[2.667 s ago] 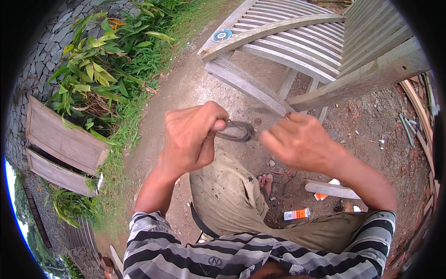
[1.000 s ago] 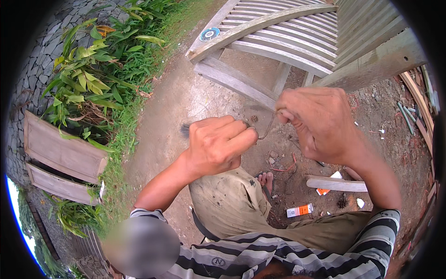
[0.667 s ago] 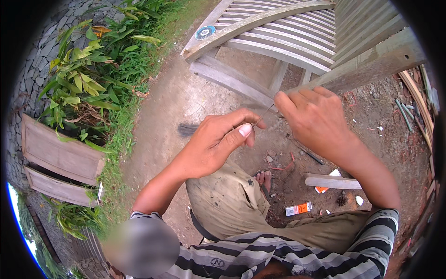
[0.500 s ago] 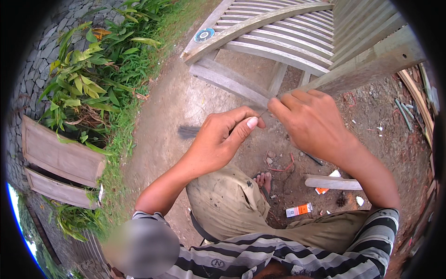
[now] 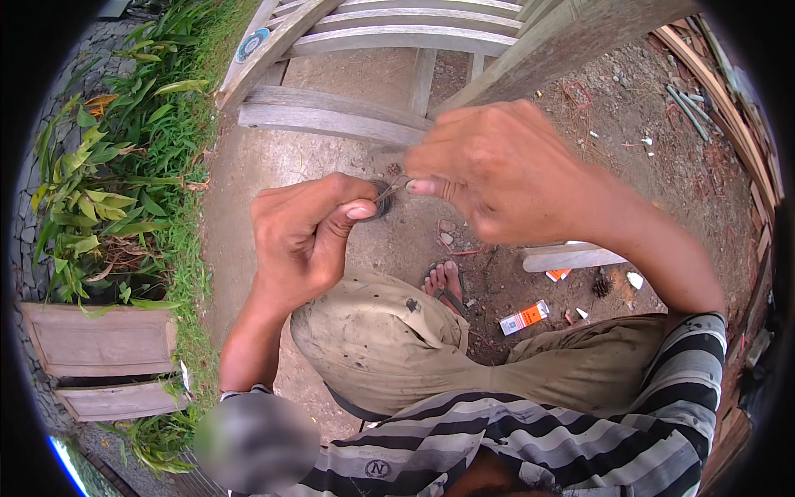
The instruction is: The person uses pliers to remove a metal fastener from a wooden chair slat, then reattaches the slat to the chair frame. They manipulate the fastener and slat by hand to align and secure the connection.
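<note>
Dirt ground, plants, slatted bench, thin strand

A blue disc lay on the frame of a slatted seat. Plants grew at left, beyond two wooden panels. An orange-and-white carton lay on the dirt, near a pine cone.

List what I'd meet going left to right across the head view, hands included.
Brown wooden panels, left hand, thin strand, right hand, pine cone, white fragment, green tubes.
</note>
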### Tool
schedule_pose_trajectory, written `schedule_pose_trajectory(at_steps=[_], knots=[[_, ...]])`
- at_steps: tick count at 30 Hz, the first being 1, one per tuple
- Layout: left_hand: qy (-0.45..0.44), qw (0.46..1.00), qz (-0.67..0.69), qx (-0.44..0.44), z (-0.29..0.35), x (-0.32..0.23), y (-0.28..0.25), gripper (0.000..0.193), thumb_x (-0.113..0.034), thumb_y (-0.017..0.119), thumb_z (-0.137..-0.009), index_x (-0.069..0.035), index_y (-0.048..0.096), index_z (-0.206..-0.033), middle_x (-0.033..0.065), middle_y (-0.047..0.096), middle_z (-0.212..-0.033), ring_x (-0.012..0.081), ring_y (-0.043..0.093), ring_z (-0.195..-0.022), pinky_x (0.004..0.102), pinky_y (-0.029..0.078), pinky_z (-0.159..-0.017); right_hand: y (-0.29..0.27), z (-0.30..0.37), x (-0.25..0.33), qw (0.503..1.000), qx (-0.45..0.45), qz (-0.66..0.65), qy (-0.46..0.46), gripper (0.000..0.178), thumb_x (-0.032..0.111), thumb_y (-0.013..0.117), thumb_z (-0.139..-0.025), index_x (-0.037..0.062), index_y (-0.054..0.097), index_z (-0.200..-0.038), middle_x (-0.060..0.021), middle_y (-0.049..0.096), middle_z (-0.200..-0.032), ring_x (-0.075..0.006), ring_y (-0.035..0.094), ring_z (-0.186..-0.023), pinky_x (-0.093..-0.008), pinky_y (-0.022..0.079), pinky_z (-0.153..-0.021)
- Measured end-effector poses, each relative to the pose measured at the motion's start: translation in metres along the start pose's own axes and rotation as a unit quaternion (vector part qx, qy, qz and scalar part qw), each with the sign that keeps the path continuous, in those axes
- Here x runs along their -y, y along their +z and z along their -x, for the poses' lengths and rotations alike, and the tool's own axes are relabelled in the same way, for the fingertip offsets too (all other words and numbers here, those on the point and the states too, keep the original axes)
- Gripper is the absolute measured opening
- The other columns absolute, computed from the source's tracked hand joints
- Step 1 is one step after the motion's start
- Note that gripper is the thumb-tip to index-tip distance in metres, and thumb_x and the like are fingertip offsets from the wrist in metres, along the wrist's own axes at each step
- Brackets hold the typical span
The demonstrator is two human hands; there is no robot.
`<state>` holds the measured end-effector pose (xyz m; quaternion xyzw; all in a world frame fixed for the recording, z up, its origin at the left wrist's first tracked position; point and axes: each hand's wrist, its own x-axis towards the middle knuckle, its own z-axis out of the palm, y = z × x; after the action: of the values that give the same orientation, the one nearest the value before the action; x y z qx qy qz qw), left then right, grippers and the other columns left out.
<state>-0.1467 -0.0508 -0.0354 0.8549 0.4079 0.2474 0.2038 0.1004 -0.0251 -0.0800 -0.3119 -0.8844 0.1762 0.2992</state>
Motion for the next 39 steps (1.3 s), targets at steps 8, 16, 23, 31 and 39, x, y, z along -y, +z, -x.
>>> schedule_pose_trajectory(at_steps=[8,16,23,31,39], knots=[[-0.172,0.902,0.261,0.296,0.024,0.101,0.078,0.017,-0.015,0.060,-0.105,-0.003,0.067,-0.097,0.0041,0.062,-0.072,0.0114,0.056,-0.066,0.0302,0.047,-0.064,0.016,0.060,-0.013,0.954,0.213,0.010,0.212,0.013,0.012,0.064,-0.091,0.0017,0.071,-0.089,-0.0213,0.068,-0.073,-0.0427,0.069,-0.076,-0.0522,0.052,-0.068],[-0.148,0.887,0.342,0.274,0.038,0.137,0.153,0.040,-0.033,0.061,-0.107,0.000,0.060,-0.129,0.0118,0.077,-0.100,0.0230,0.077,-0.094,0.0380,0.061,-0.081,0.026,0.089,-0.033,0.852,0.319,-0.243,0.337,0.016,0.016,0.063,-0.093,0.0022,0.068,-0.085,-0.0215,0.067,-0.077,-0.0452,0.066,-0.084,-0.0535,0.048,-0.075],[-0.387,0.742,0.546,-0.036,-0.012,0.133,0.146,0.086,-0.044,0.074,-0.098,0.019,0.030,-0.138,0.0326,0.061,-0.128,0.0362,0.069,-0.116,0.0427,0.062,-0.092,-0.009,0.102,-0.016,0.897,0.311,0.024,0.315,0.011,0.011,0.062,-0.094,0.0031,0.065,-0.086,-0.0199,0.062,-0.069,-0.0437,0.063,-0.078,-0.0504,0.047,-0.072],[-0.324,0.752,0.574,0.005,-0.040,0.090,0.124,0.061,-0.030,0.073,-0.098,0.017,0.053,-0.131,0.0277,0.067,-0.123,0.0386,0.073,-0.105,0.0384,0.064,-0.089,-0.048,0.098,0.003,0.880,0.164,0.165,0.415,0.007,0.009,0.064,-0.092,0.0024,0.062,-0.093,-0.0200,0.058,-0.068,-0.0448,0.058,-0.071,-0.0510,0.041,-0.069],[-0.324,0.731,0.596,0.077,-0.052,0.074,0.091,0.070,-0.039,0.064,-0.102,0.013,0.046,-0.145,0.0314,0.062,-0.135,0.0393,0.072,-0.114,0.0328,0.066,-0.081,-0.091,0.078,0.030,0.902,0.139,0.152,0.379,0.010,0.011,0.068,-0.089,0.0039,0.064,-0.085,-0.0145,0.054,-0.062,-0.0391,0.055,-0.062,-0.0457,0.041,-0.068]])
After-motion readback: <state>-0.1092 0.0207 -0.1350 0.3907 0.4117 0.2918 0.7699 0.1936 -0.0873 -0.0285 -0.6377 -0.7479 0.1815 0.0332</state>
